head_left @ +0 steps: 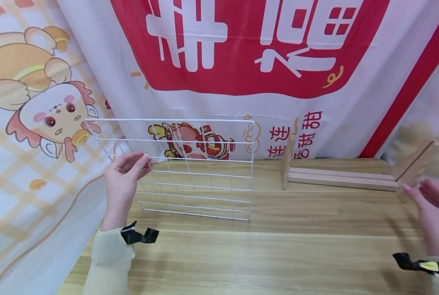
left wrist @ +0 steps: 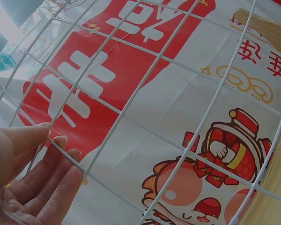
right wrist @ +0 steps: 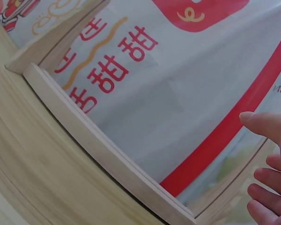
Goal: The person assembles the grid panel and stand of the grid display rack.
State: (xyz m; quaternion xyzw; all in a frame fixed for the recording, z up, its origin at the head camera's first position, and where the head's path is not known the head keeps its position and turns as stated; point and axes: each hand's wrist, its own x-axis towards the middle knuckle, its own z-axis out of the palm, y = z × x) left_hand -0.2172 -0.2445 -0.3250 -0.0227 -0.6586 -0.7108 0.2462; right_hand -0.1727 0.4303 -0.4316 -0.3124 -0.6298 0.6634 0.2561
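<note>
A white wire grid panel stands upright on the left half of the table. My left hand pinches one of its wires near the left side, thumb against fingertips; the left wrist view shows the same left hand at the wire. At the right stands a wooden stand, a grooved base bar between two upright end pieces. Beside its right end piece is my right hand, thumb and fingers spread apart. In the right wrist view, nothing shows between the fingers of that right hand.
The wood-grain table spreads below both hands. Behind it hangs a white and red printed cloth with characters and cartoon figures. Another printed cloth hangs along the left side, close to the panel.
</note>
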